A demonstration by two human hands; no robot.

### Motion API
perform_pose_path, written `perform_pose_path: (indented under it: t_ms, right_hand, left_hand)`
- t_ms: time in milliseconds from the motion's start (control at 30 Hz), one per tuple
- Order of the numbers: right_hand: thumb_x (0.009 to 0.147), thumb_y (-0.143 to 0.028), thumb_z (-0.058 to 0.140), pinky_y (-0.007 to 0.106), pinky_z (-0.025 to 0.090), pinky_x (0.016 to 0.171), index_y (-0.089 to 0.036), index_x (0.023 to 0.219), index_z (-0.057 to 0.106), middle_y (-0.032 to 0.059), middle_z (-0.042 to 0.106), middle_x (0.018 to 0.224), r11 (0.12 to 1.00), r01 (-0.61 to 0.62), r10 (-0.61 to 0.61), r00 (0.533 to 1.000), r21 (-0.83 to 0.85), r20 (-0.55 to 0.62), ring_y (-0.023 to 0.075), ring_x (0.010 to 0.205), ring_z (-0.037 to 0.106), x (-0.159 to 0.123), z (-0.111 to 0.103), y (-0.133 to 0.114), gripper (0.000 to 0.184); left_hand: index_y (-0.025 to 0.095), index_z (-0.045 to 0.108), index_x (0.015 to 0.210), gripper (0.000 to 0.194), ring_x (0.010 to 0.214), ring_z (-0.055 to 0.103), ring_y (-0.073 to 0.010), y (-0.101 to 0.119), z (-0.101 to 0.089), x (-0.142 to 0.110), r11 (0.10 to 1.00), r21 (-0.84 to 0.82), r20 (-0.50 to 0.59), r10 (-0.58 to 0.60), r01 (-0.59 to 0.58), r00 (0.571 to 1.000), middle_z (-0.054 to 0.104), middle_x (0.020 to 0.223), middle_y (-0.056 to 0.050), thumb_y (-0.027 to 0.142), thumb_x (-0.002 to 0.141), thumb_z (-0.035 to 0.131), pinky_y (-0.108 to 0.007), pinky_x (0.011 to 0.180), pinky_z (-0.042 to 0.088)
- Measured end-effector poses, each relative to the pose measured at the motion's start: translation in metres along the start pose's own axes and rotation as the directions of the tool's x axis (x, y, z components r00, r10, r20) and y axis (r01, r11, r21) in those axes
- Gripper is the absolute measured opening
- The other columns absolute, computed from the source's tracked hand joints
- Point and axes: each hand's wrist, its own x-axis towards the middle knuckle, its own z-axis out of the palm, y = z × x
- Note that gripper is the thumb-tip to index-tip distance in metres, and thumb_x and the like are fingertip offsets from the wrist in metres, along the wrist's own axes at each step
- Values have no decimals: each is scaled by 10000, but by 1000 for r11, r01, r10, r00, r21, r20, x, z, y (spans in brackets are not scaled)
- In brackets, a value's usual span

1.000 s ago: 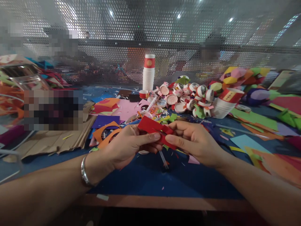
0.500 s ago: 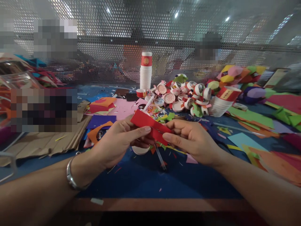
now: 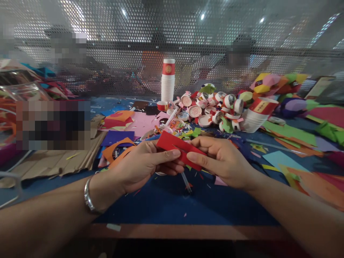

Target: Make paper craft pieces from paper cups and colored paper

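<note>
A folded strip of red paper [image 3: 172, 142] is held in front of me above the blue table [image 3: 166, 204]. My left hand [image 3: 142, 165] pinches its left part, thumb on top. My right hand [image 3: 220, 159] grips its right end, thumb pressed on the paper. A thin clear stick [image 3: 186, 182] pokes down from under the paper between the two hands. A silver bangle [image 3: 88, 196] sits on my left wrist.
Paper scraps in many colours litter the table. A tall stack of paper cups [image 3: 168, 81] stands at the back, a tipped stack [image 3: 256, 114] at right, several cut cup bottoms [image 3: 206, 107] between. Cardboard [image 3: 53, 161] lies left. A perforated metal screen [image 3: 172, 43] closes the far side.
Both hands stay closed on the red paper. They lifted slightly half a second ago and have dropped back; the paper's tilt changed a little.
</note>
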Motion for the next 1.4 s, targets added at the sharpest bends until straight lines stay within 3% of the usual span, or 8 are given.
perform_pose_path:
  t_ms: [133,267,433,700,1200,1400]
  right_hand:
    - [895,-514,709,268,486,623,-188,982,656,41,689,867,1000,-6,6,1000,24,1,160,726,632,0,0,1,341]
    - [898,-506,710,242,409,554,-180,963,647,21,661,806,1000,-1,1,1000,19,-25,123,652,574,0,-2,1,338]
    - [890,-503,717,250,406,561,-176,939,643,30,667,825,1000,-6,6,1000,17,-27,126,655,567,0,-2,-1,339]
    - [897,-503,710,255,416,568,-172,915,637,39,675,831,1000,-4,5,1000,7,-28,127,654,573,-1,-2,-1,339]
    - [897,-457,732,193,420,541,-149,993,676,16,684,804,999,44,-44,999,26,-13,83,624,556,-1,-1,-2,327]
    - [902,-386,749,181,450,560,-156,1063,677,21,728,841,997,43,-45,999,62,16,85,657,620,-1,1,0,290]
  left_hand:
    - [151,745,902,178,639,738,-140,1,0,-2,996,71,-38,55,-52,998,792,754,-74,321,859,770,-209,619,577]
    - [165,693,930,164,649,752,-157,6,-4,-3,992,70,-107,113,-106,988,792,761,-49,312,880,748,-218,591,584]
    - [142,710,854,155,664,744,-112,6,-6,-2,981,107,-57,169,-162,984,790,764,-31,287,898,744,-166,621,584]
    - [136,713,815,152,656,742,-110,2,-2,-3,976,101,-66,198,-191,978,782,741,-21,263,887,754,-166,634,604]
    - [149,746,847,100,639,747,-105,-2,1,-4,994,30,7,105,-106,994,795,735,-34,237,894,737,-152,624,592]
    - [128,744,867,98,641,746,-112,-2,5,-4,998,12,49,63,-64,997,788,736,-45,225,877,751,-160,621,591]
